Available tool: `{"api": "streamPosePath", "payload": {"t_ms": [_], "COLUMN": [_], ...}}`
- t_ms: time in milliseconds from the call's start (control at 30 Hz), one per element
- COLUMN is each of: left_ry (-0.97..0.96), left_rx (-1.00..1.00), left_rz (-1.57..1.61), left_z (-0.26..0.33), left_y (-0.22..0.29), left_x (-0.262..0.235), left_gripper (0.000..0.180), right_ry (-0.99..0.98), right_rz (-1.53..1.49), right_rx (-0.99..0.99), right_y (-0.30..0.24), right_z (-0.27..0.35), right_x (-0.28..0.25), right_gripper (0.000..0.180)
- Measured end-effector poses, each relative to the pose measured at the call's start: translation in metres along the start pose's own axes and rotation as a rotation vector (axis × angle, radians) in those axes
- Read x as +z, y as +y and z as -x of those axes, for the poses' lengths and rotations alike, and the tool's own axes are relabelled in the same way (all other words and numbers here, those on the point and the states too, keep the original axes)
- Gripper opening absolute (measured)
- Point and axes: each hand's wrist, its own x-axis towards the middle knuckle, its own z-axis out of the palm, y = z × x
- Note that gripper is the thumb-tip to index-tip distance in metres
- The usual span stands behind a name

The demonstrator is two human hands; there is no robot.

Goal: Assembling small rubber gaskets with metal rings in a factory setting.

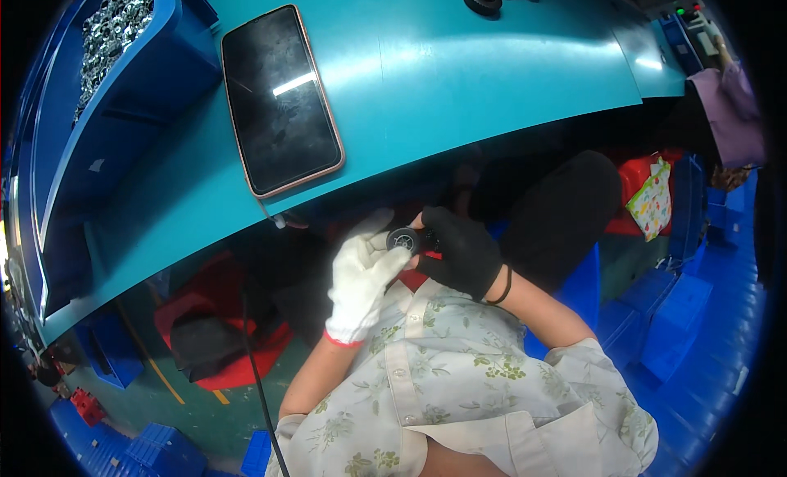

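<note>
In front of my lap, below the table's near edge, my left hand (361,268) in a white knit glove is closed around a small black wheel (402,241) with silvery spokes on its face. My right hand (461,251), wearing a black glove that leaves the fingertips bare, grips the same wheel from the right side. A dark part shows behind the wheel by the right fingers; its shape cannot be made out. More black wheels or tyres (482,0) lie on the teal table (459,75) at its far side.
A phone (283,100) with a pinkish case lies on the table's left. Beside it a blue bin (123,91) holds many shiny metal pieces (115,42). Red stools (221,321) and blue crates (656,313) stand below. A dark cable (258,378) hangs at left. Another person's lilac clothing (728,112) shows at right.
</note>
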Motion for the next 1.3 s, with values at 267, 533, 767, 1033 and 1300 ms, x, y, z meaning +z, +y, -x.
{"api": "streamPosePath", "payload": {"t_ms": [267, 533, 767, 1033, 1300], "left_ry": [-0.126, -0.007, -0.063, -0.301, -0.11], "left_rx": [0.027, 0.072, 0.075, -0.085, 0.069], "left_rz": [-0.407, -0.074, -0.06, -0.553, -0.034], "left_z": [-0.008, 0.002, -0.002, -0.008, -0.015], "left_y": [-0.002, -0.013, -0.016, 0.018, -0.028], "left_x": [-0.016, -0.001, -0.006, -0.016, -0.038], "left_gripper": [0.043, 0.041, 0.045, 0.045, 0.037], "right_ry": [-0.224, -0.055, -0.011, -0.088, -0.12], "right_rz": [0.282, 0.141, 0.205, 0.139, -0.15], "right_rx": [-0.104, -0.021, -0.161, -0.081, 0.117], "right_y": [-0.001, -0.003, 0.004, 0.003, 0.008], "right_z": [-0.004, -0.002, -0.001, 0.002, -0.002], "right_x": [-0.006, 0.004, 0.008, 0.006, -0.008], "right_gripper": [0.042, 0.04, 0.031, 0.037, 0.047]}}
